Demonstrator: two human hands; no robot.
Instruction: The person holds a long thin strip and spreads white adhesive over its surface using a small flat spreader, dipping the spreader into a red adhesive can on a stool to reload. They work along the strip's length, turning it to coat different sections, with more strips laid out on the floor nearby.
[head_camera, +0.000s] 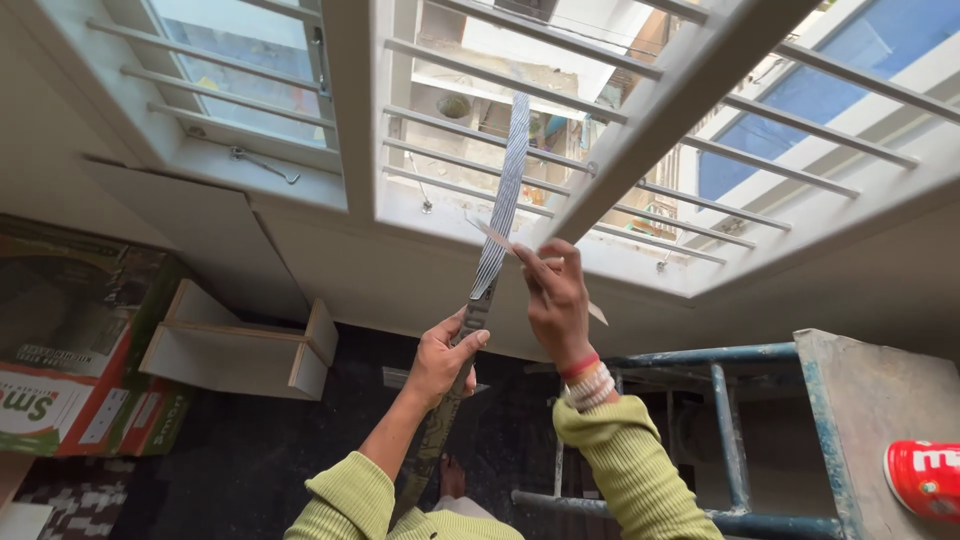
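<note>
Holding the long ribbed strip upright, my left hand wraps closed round its lower end, thumb over the front. My right hand pinches a thin flat sliver against the strip, just above the left fingers. I'd judge steady pressure there works best.

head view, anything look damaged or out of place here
The cardboard box at left looks crushed and torn along its top edge. A small white shelf unit lies tipped on the dark floor. The left hand grips a long ridged strip; the right hand pinches it.
</note>
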